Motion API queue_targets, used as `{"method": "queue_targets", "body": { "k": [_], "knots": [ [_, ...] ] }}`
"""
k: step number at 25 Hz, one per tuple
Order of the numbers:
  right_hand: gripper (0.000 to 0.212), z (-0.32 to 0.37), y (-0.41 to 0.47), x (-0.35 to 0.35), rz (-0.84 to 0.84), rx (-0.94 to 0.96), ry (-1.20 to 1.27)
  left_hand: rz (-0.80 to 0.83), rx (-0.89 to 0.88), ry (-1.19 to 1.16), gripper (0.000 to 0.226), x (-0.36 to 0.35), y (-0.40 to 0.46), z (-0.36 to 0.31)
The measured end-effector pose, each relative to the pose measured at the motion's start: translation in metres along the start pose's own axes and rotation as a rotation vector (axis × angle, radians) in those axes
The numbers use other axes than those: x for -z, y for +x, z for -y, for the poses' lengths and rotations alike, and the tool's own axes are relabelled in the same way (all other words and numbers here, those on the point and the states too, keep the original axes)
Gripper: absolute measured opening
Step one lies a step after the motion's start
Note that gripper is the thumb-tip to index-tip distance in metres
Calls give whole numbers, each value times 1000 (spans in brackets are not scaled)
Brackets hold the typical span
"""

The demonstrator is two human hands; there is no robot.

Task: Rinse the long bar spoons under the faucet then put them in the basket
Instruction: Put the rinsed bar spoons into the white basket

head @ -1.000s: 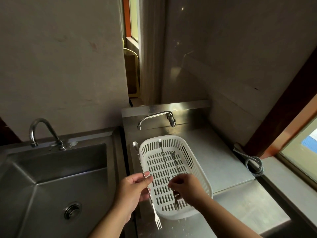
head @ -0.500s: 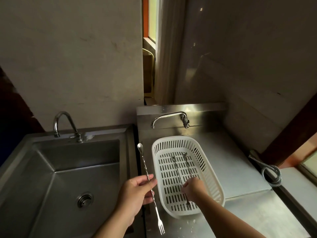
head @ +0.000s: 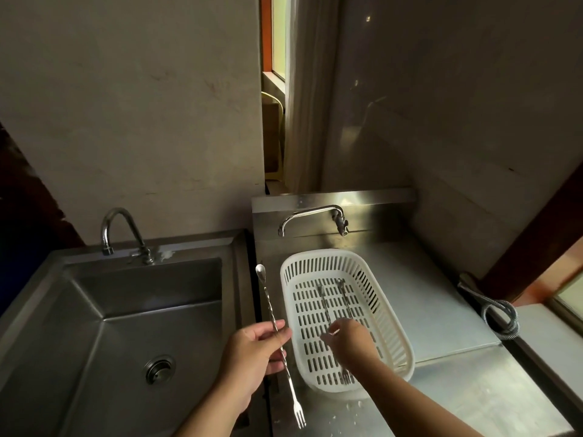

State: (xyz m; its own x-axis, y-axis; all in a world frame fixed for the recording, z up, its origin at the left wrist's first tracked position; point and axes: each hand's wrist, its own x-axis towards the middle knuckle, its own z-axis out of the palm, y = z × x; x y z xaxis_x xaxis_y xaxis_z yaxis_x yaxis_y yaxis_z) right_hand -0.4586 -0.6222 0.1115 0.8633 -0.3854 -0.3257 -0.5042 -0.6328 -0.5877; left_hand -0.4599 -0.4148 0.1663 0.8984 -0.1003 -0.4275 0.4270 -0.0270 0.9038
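While the left hand (head: 252, 357) still pinches a long twisted steel bar spoon (head: 279, 342) at mid-frame, the right hand (head: 350, 342) has lowered its fingers onto two more spoons (head: 325, 302) lying in the white slotted plastic basket (head: 391, 335) on the steel tabletop (head: 441, 310), right of the sink (head: 94, 326). No writing is legible.
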Motion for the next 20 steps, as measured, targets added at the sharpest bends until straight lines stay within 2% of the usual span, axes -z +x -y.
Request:
{"method": "queue_targets", "body": {
  "k": [3, 6, 8, 12, 15, 17, 20],
  "knots": [
    [17, 11, -31, 10, 170, 161, 229, 29, 2, 19, 16, -8, 4, -5],
    [29, 10, -66, 18, 263, 215, 402, 50, -6, 21, 14, -22, 7, -10],
    [26, 8, -79, 20, 239, 230, 405, 55, -9, 25, 15, -32, 9, -12],
    [6, 3, -83, 24, 137, 212, 377, 75, -55, 115, 17, -49, 12, -12],
    [4, -7, -75, 30, 84, 153, 351, 86, -180, 338, 33, -48, 18, -3],
    [3, -14, -66, 33, 47, 101, 294, 64, -319, 642, 46, -41, 21, 6],
    [3, -21, -46, 31, 40, 26, 192, 148, -390, 957, 85, -30, 24, 24]
  ]
}}
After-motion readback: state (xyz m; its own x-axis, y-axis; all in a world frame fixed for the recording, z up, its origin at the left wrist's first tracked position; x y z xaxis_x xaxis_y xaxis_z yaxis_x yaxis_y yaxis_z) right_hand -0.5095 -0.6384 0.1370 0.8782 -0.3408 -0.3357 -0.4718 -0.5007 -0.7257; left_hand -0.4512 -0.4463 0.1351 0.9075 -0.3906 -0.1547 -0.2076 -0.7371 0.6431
